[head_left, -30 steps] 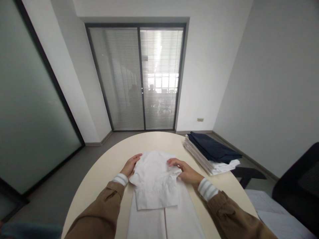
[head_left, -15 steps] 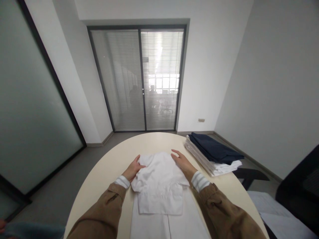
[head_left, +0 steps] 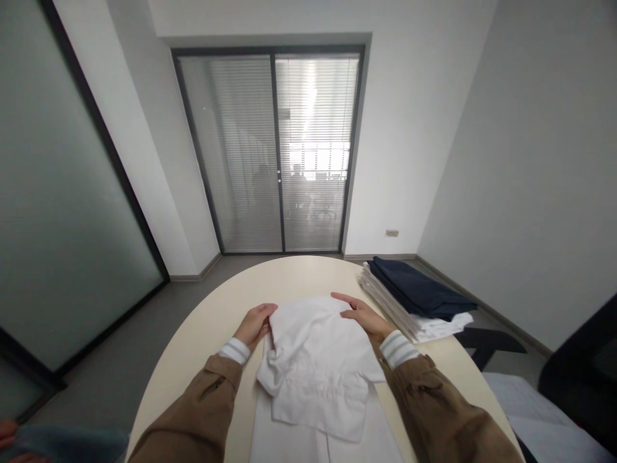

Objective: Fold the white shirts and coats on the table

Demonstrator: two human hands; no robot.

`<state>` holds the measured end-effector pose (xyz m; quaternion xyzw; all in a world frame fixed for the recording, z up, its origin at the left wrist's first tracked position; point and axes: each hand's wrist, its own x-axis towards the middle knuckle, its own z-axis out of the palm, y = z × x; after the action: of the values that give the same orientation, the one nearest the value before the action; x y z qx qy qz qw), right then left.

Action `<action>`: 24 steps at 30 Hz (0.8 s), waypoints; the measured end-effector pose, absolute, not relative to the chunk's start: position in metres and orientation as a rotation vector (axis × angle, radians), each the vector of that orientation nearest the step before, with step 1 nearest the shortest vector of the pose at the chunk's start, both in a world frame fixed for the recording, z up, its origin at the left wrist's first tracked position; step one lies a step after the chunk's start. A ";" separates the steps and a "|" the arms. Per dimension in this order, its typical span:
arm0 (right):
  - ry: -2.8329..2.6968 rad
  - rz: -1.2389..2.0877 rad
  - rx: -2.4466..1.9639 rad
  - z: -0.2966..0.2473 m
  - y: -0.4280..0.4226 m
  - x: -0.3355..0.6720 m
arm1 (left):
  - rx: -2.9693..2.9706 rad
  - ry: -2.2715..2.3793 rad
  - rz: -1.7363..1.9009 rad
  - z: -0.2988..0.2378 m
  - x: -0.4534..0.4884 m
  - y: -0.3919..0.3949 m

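A white garment [head_left: 318,354] with a gathered band and a loose lower flap lies in soft wrinkles on the round table. Beneath it runs a longer white cloth [head_left: 289,437] with a seam down its middle. My left hand [head_left: 255,323] pinches the garment's far left corner between thumb and fingers. At the far right edge, my right hand [head_left: 364,315] has its thumb on the fabric and its index finger stretched along the border; its other fingers are partly hidden. The garment's edge sits between that thumb and the fingers.
A stack of folded white clothes [head_left: 385,299] with navy cloth [head_left: 419,289] on top stands at the table's [head_left: 212,321] right edge. To the right is a black chair [head_left: 578,366] with white cloth on it. Another person's hand [head_left: 6,434] is by blue-grey fabric [head_left: 72,442] at lower left.
My left thumb has closed on the garment's corner. My right hand has shifted right, its thumb now over the edge. The garment is spread wider, and its lower flap has swung right and tilted.
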<state>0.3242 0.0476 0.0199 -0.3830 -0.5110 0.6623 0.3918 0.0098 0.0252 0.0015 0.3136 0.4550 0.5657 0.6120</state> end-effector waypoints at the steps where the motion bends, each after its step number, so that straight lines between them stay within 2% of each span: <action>1: -1.291 1.669 -0.949 0.020 0.049 0.325 | 0.745 1.038 1.324 0.003 0.010 0.024; 6: -1.292 1.555 -0.932 0.013 0.054 0.324 | 0.849 0.946 1.409 0.009 0.012 0.017; 13: -1.438 1.560 -1.231 0.005 0.055 0.329 | 0.914 1.185 1.117 0.008 0.004 0.011; 20: -1.575 1.800 -1.170 0.011 0.041 0.337 | 1.273 1.178 0.724 0.020 -0.021 -0.001; 24: -1.572 1.620 -1.221 -0.004 0.052 0.333 | 1.311 1.105 0.740 0.016 -0.011 -0.001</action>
<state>0.3327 0.0517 -0.0040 -0.4563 -0.5873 0.6052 0.2839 -0.0109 -0.0009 0.0155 0.5643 0.4755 0.3185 0.5950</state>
